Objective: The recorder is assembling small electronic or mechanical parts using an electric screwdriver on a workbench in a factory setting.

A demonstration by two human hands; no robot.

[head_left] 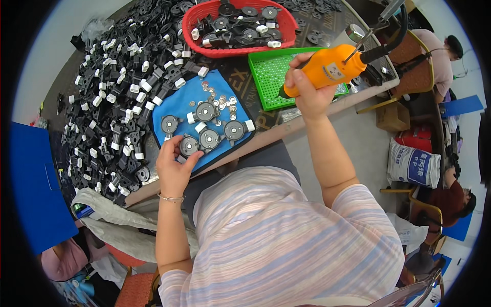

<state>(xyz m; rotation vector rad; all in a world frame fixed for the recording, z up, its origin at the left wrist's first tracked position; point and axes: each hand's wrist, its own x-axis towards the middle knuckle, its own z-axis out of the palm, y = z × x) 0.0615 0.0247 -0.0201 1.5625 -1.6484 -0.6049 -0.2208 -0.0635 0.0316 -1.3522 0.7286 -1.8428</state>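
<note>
My right hand (309, 94) is closed around an orange electric screwdriver (330, 66), its dark tip pointing left over the green perforated tray (255, 84). On a blue cloth (176, 100), my left hand (175, 163) pinches the rim of a round grey-and-black caster wheel (189, 146) between thumb and fingers. Beside it lies another caster wheel (209, 138), touching or nearly so. More such wheels with white end pieces rest on the cloth, including one at its right edge (235, 130). Several small shiny metal discs (222, 102) are scattered behind them.
A large heap of black parts with white ends (115, 107) covers the table's left side. At the back, a red basket (204, 51) holds wheels. A cable (396, 38) runs from the screwdriver up right. The table edge (276, 134) curves before me. People sit right and lower left.
</note>
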